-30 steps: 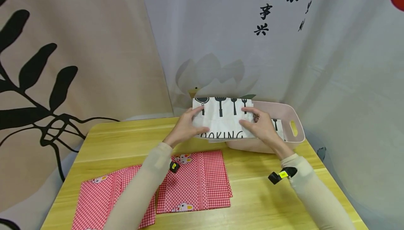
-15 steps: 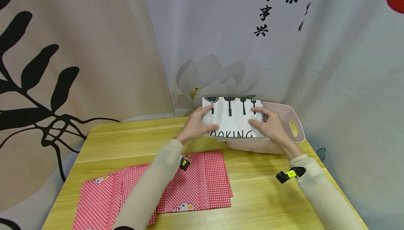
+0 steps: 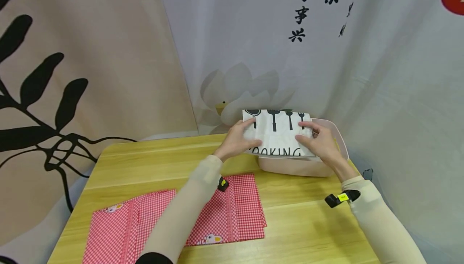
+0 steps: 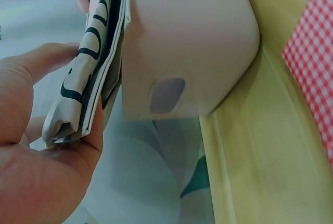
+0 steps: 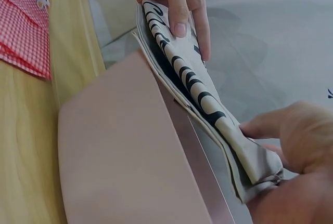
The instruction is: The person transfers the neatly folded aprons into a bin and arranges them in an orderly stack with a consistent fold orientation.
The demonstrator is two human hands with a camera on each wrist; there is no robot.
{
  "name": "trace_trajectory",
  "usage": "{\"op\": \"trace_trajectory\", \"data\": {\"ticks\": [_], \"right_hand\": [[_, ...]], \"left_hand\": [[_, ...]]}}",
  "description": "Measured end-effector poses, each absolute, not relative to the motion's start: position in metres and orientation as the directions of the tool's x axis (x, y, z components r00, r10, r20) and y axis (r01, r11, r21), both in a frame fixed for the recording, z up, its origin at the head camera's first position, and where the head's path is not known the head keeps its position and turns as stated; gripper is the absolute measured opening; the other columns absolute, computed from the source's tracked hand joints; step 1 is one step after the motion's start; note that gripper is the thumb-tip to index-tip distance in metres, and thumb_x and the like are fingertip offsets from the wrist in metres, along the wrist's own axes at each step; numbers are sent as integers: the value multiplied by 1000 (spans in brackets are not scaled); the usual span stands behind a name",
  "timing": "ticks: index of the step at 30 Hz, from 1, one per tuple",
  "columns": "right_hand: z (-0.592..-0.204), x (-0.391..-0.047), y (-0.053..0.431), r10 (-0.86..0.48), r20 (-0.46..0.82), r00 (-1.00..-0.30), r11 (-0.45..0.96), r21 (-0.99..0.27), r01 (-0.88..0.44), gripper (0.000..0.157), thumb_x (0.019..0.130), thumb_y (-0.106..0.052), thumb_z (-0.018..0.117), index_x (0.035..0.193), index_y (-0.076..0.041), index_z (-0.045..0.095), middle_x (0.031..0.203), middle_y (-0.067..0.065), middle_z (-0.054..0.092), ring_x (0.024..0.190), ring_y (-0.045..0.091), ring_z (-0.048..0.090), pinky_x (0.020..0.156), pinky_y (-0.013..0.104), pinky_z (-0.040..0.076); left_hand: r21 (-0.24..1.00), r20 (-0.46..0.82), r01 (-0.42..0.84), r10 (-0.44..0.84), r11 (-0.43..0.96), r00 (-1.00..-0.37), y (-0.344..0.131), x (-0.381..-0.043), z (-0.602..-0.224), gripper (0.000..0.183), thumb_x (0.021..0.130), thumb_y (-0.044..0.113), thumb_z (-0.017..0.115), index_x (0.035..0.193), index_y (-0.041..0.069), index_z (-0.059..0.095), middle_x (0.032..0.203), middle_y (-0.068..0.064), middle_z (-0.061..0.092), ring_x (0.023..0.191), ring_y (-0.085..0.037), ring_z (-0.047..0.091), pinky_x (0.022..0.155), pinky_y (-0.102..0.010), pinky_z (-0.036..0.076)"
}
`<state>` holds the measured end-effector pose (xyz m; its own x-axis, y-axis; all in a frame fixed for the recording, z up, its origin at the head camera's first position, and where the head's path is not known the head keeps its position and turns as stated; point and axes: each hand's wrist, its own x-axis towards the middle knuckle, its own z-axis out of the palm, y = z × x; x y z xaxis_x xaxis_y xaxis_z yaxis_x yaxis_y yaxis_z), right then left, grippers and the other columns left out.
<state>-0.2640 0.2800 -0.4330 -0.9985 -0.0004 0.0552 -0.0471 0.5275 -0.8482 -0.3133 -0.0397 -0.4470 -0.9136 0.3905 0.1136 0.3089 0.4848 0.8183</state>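
A folded white cloth [image 3: 277,133] printed with black utensils and the letters "OOKING" is held between both hands. My left hand [image 3: 237,141] grips its left edge, and my right hand [image 3: 322,143] its right edge. In the left wrist view the fingers and thumb pinch the end of the folded layers [image 4: 86,78]. The right wrist view shows the other end of the cloth [image 5: 192,89] pinched the same way. It is over the rim of a pink plastic basket [image 3: 295,166], hiding most of the basket's opening.
Two folded red checked cloths with duck prints lie on the wooden table [image 3: 308,223]: one on the left [image 3: 119,227] and one in the middle [image 3: 235,211], partly behind my left arm. A printed curtain [image 3: 253,34] hangs behind the table.
Both hands have moved to the right with the white cloth, which now covers more of the pink basket. The red checked cloths stay where they were.
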Motion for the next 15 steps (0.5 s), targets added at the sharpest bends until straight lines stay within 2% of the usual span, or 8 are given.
{"op": "trace_trajectory", "data": {"ticks": [3,5,7,10,12,15], "right_hand": [[-432,-264,286,16,62,-998,561,-826,-43,59,105,-31,82,160,-15,65,178,15,47,151,33,52,109,37,57],[-432,-264,289,28,57,-998,575,-818,-30,60,105,-33,82,160,-17,65,179,14,47,151,36,53,108,39,59],[-433,-264,292,38,50,-998,578,-816,-19,61,104,-33,83,160,-17,65,181,16,43,155,40,51,117,50,58],[-434,-263,297,41,37,-998,568,-823,-7,61,105,-31,82,161,-15,64,184,18,35,165,47,41,133,65,42],[-435,-263,300,38,34,-999,551,-834,-7,62,104,-28,82,161,-13,63,185,20,32,167,49,38,135,68,38],[-436,-264,306,39,27,-999,552,-834,-1,62,105,-26,82,162,-12,61,185,21,30,166,50,38,135,68,38]], "left_hand": [[827,113,303,389,473,-914,-32,-314,-448,88,96,28,91,173,22,48,183,-13,41,175,-41,28,142,-62,30],[831,115,302,387,467,-915,-28,-314,-449,87,97,28,90,173,21,48,183,-15,40,174,-41,29,141,-62,30],[834,114,302,390,462,-914,-23,-315,-450,86,97,27,89,173,21,48,184,-16,39,175,-42,28,141,-63,30],[839,112,299,394,454,-912,-17,-315,-452,87,97,24,89,173,20,48,184,-17,38,175,-43,26,141,-64,29],[843,109,297,398,448,-911,-13,-315,-452,88,96,23,90,173,20,48,184,-17,38,174,-44,28,141,-64,30],[848,114,300,402,437,-909,-7,-315,-453,89,95,22,91,173,20,47,182,-19,39,169,-45,38,138,-63,37]]}}
